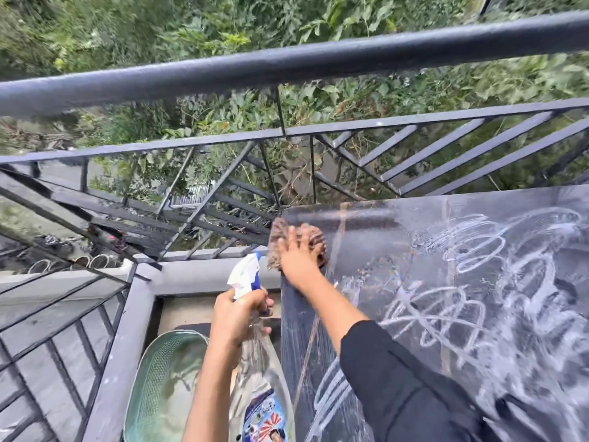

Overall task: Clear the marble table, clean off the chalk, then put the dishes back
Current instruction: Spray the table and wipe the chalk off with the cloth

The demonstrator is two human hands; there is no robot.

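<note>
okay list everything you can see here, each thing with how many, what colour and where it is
marble table: one, dark, right half
chalk scribbles: many, white, across the tabletop
cloth: one, brown, table's far left corner
spray bottle: one, clear with white and blue head, lower centre
basket: one, green mesh, floor, lower left
railing: one, black metal, across the top and left
plants: many, green, beyond the railing
left hand: gripping the bottle
right hand: flat on the cloth
</note>
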